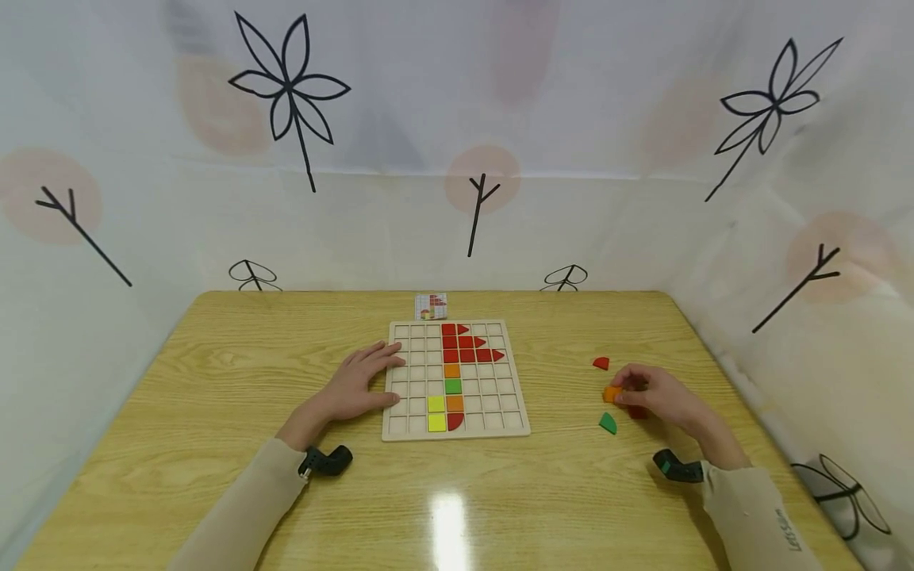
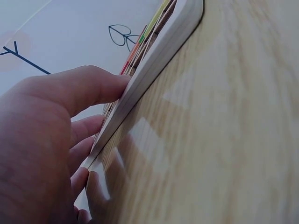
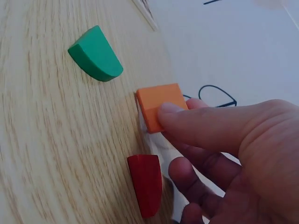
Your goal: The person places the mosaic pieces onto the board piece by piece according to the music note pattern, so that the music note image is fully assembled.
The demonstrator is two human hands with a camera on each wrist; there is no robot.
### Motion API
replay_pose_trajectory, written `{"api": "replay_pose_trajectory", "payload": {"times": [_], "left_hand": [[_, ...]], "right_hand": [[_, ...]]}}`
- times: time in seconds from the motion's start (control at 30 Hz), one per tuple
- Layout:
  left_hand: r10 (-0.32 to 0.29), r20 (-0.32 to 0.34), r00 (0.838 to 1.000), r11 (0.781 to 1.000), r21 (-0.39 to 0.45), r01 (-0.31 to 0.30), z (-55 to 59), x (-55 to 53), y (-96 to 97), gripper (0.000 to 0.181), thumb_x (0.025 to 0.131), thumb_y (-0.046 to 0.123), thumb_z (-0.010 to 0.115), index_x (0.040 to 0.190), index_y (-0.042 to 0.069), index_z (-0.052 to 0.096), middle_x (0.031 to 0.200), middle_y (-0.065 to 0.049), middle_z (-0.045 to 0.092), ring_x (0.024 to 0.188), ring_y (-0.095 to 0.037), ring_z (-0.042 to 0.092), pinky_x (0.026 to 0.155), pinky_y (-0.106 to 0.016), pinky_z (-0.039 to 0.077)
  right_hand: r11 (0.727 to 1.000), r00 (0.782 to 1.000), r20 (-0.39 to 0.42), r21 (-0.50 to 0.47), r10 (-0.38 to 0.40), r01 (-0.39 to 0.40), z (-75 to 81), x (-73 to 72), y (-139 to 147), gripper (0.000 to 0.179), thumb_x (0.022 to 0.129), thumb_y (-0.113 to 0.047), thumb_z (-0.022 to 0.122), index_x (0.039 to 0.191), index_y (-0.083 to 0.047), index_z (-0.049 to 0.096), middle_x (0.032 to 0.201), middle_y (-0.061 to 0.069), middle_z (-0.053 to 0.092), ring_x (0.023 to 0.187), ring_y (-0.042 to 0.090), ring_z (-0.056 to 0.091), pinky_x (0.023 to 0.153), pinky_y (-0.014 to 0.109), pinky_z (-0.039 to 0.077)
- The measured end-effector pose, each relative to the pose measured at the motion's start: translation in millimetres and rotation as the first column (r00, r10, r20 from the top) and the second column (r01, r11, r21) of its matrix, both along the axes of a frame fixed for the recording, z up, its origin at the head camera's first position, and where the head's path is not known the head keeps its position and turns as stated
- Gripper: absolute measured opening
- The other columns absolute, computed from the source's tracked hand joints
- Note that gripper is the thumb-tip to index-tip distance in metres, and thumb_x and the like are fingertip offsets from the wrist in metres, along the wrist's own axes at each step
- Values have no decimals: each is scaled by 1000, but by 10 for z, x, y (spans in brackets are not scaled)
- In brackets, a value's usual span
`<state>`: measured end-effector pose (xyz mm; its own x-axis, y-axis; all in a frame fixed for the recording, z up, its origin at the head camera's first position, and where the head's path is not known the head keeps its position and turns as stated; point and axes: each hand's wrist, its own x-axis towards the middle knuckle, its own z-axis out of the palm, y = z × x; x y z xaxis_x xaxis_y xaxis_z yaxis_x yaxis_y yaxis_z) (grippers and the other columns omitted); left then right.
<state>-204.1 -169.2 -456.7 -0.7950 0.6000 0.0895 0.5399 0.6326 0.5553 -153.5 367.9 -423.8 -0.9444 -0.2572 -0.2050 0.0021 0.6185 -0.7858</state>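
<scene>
A wooden grid board (image 1: 493,424) lies mid-table, with red squares and red triangles in its upper rows. Below them a column holds an orange square (image 1: 452,371), a green square (image 1: 453,386), another orange square and a red quarter-round piece (image 1: 455,421), beside two yellow squares (image 1: 436,414). My left hand (image 1: 355,386) rests on the board's left edge, thumb and fingers spread along it. Off to the right, my right hand (image 1: 660,395) pinches an orange square tile (image 3: 161,105) between thumb and fingers. A dark red curved piece (image 3: 145,184) lies beneath that hand.
Near my right hand lie a green quarter-round piece (image 1: 608,423) and another red piece (image 1: 601,363). A small pattern card (image 1: 431,306) sits behind the board. Patterned white cloth (image 1: 400,230) surrounds the table at the back and sides.
</scene>
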Motion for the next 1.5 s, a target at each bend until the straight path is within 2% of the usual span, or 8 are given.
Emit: {"api": "replay_pose_trajectory", "payload": {"times": [0.23, 0.37, 0.5, 0.63, 0.93, 1.13, 1.5], "left_hand": [[-9, -2, 1000, 1000, 7, 9, 7, 6, 4, 62, 89, 41, 69, 143, 14, 54, 160, -6, 34, 149, -33, 21, 114, -62, 13], [-4, 1, 1000, 1000, 8, 4, 8, 5, 8, 62, 89, 41, 70, 143, 15, 55, 160, -5, 34, 149, -32, 21, 115, -61, 13], [0, 1, 1000, 1000, 9, 0, 6, 2, 7, 61, 88, 40, 70, 142, 15, 55, 160, -5, 34, 149, -32, 21, 115, -61, 13], [-2, -5, 1000, 1000, 5, 2, 12, 1, 8, 62, 89, 40, 70, 143, 14, 55, 160, -5, 34, 149, -33, 21, 115, -61, 14], [-3, -14, 1000, 1000, 12, 3, 15, 1, 10, 61, 89, 39, 70, 142, 13, 55, 159, -6, 35, 148, -34, 22, 114, -62, 14], [-6, -11, 1000, 1000, 8, 6, -12, 8, 9, 61, 90, 40, 69, 143, 13, 54, 159, -7, 35, 148, -35, 22, 114, -63, 14], [3, -2, 1000, 1000, 12, -3, 16, 9, 6, 62, 89, 39, 70, 143, 13, 55, 160, -6, 34, 149, -33, 21, 114, -62, 14]], "right_hand": [[997, 992, -106, -49, -66, 61, 15, 0, -102, 20, 99, -9, 63, 113, 4, 61, 107, 18, 64, 88, 19, 62, 69, 29, 53], [992, 986, -123, -74, -112, 103, 30, -3, -219, 28, 98, -17, 66, 118, 2, 63, 115, 21, 65, 91, 22, 66, 71, 31, 56], [991, 980, -151, -47, -130, 125, 55, -18, -383, 34, 97, -25, 68, 121, -1, 67, 119, 19, 66, 99, 25, 67, 76, 29, 55], [991, 978, -162, -26, -134, 131, 61, -58, -576, 33, 96, -24, 69, 121, -2, 69, 117, 17, 68, 102, 26, 67, 80, 28, 53], [990, 991, -111, -127, -74, 60, -19, -146, -1033, 24, 94, -14, 71, 115, -3, 71, 119, 15, 66, 100, 26, 67, 79, 32, 55], [994, 992, -127, -107, -10, -4, -48, -162, -1414, 18, 92, -12, 73, 108, -6, 74, 112, 11, 68, 93, 22, 67, 76, 31, 55], [981, 981, -166, -148, 100, -124, -32, -207, -2086, 12, 90, -12, 75, 101, -8, 75, 101, 2, 70, 85, 17, 67, 77, 31, 55]]}}
